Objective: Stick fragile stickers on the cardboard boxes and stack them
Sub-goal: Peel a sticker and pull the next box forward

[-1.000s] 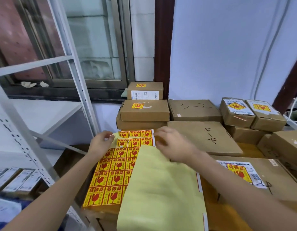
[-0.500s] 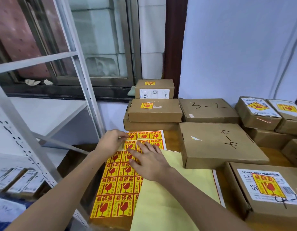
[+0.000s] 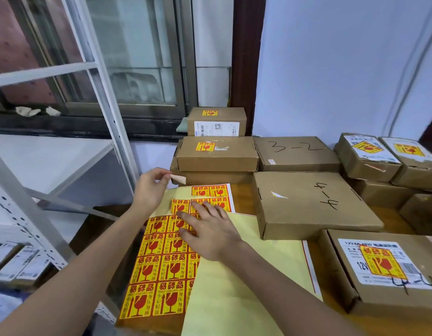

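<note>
Left hand (image 3: pixel 150 187), centre-left of frame: thumb and forefinger pressed together on the edge of one peeled sticker (image 3: pixel 179 178). The sticker is lifted clear of the sheet with its pale back side facing the camera. It sits just in front of the lower box of the back stack; I can't tell if they touch.

Right hand (image 3: pixel 210 229), centre of frame: fingers spread and flat, palm down, pressing on the sticker sheet (image 3: pixel 161 260). It holds nothing.

The sheet lies flat at lower centre: a grid of yellow-and-red fragile labels. Its upper-left cells are bare yellow backing. One label edge at the top of the remaining grid curls up, just left of the right hand's fingertips.

A plain yellow backing sheet (image 3: pixel 236 287) overlaps the sticker sheet's right side and runs under the right wrist.

Boxes:
- The box marked 4-4 (image 3: pixel 307 202) is right of centre, just beside the sheets. No fragile label shows on its top.
- The box marked 3-2 (image 3: pixel 294 151) is behind it, also with no label showing.
- The three-box stack (image 3: pixel 217 151) is at upper centre. The top two carry labels.
- The labelled box (image 3: pixel 384 265) is at lower right.
- More labelled boxes (image 3: pixel 370 154) are at far right.

A white metal rack (image 3: pixel 108 93) fills the left side.
</note>
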